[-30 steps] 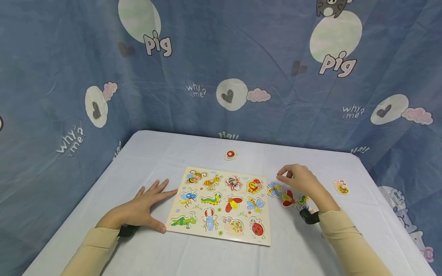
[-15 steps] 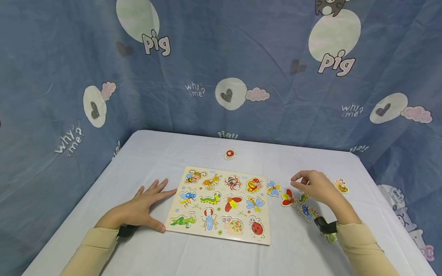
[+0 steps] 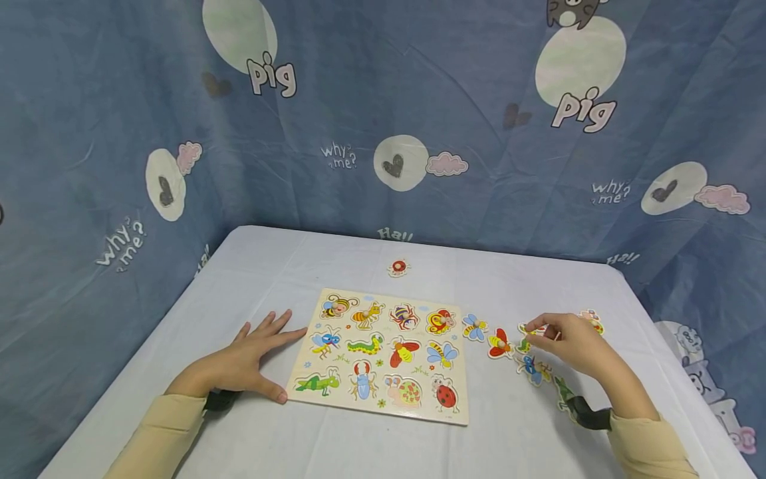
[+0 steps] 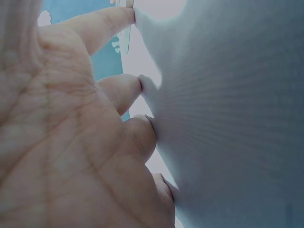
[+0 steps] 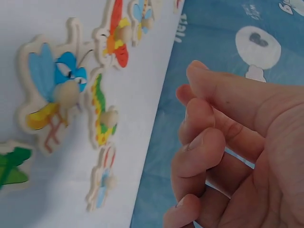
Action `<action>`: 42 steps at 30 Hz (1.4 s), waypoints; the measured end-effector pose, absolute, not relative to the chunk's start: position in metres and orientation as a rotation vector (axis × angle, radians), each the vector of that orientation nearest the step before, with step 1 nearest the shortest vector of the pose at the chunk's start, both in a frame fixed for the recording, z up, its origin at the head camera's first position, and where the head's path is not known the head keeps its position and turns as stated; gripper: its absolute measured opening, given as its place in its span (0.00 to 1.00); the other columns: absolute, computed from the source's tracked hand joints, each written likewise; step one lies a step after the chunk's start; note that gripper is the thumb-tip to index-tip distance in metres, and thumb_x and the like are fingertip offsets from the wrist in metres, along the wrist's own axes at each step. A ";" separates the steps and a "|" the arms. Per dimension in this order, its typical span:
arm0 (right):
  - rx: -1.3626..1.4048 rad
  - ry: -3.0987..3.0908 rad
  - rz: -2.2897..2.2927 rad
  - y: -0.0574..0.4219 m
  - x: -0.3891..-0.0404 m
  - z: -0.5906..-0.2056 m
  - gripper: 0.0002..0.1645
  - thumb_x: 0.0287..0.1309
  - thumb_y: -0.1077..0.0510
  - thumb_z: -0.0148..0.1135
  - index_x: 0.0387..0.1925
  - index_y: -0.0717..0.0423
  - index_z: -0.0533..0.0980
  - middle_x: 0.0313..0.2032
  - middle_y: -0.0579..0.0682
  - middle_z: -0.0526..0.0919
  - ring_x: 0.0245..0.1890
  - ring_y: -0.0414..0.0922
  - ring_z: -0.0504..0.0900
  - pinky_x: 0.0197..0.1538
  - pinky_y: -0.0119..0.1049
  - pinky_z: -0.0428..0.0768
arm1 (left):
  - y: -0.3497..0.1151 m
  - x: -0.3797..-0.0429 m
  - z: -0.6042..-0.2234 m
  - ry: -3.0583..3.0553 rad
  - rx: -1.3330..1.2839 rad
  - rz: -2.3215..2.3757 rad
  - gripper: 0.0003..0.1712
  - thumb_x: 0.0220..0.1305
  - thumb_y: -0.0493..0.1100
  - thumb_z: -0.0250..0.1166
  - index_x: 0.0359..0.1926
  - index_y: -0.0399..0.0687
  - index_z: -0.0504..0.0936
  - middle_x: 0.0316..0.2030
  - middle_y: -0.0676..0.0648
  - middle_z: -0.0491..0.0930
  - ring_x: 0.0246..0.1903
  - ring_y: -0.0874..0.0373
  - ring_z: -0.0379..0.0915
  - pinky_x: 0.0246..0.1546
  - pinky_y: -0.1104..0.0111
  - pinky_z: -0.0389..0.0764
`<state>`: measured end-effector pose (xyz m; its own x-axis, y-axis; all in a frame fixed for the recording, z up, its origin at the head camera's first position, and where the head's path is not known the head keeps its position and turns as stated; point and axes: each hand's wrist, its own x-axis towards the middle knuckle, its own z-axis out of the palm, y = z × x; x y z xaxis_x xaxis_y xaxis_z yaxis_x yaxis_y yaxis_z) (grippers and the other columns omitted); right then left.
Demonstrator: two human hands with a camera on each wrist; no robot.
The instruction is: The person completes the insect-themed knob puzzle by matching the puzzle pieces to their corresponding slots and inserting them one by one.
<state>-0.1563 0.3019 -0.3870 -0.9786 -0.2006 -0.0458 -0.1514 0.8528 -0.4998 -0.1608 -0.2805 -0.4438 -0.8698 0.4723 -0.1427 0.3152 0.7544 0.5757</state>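
Observation:
A wooden insect puzzle board (image 3: 383, 324) lies flat on the table. Its top-row pieces show knobs; the lower two rows show pictures without visible knobs. My left hand (image 3: 248, 362) rests spread on the table, thumb and index fingertip at the board's left edge. Over the loose pieces hovers my right hand (image 3: 571, 342), fingers loosely curled, holding nothing. Its fingertips are nearest the caterpillar piece (image 3: 524, 344) in the head view. The right wrist view shows the mosquito piece (image 5: 64, 88), each piece with a round knob, and a narrow stag beetle piece (image 5: 101, 183).
Right of the board lie a blue-winged insect piece (image 3: 475, 328) and a red-winged insect piece (image 3: 499, 344). A grasshopper piece (image 3: 562, 392) is partly under the right wrist strap. A snail piece (image 3: 595, 324) lies beyond the right hand, and a ladybug piece (image 3: 398, 267) behind the board.
My right hand has moved rightward and toward me, from beside the board's upper right corner to above the caterpillar piece. The left hand and board stay put.

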 end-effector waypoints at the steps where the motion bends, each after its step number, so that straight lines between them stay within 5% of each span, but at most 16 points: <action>1: -0.278 2.929 -0.780 0.303 -0.154 -0.388 0.14 0.67 0.54 0.73 0.49 0.57 0.87 0.27 0.45 0.77 0.26 0.40 0.69 0.26 0.32 0.66 | -0.280 -0.161 -0.444 2.675 0.615 0.802 0.71 0.35 0.66 0.89 0.82 0.61 0.68 0.87 0.34 0.44 0.84 0.24 0.30 0.75 0.21 0.29; 42: -0.171 2.860 -0.678 0.317 -0.134 -0.422 0.08 0.66 0.59 0.74 0.45 0.50 0.86 0.27 0.45 0.74 0.28 0.43 0.70 0.29 0.33 0.64 | -0.280 -0.159 -0.443 2.668 0.617 0.806 0.71 0.35 0.65 0.89 0.82 0.60 0.67 0.86 0.33 0.44 0.84 0.23 0.29 0.74 0.21 0.29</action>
<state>-0.1336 0.3165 -0.4217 -0.9738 -0.1569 -0.1644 -0.0663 0.8883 -0.4545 -0.1594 -0.2802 -0.4425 -0.8674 0.4759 -0.1453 0.3159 0.7523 0.5781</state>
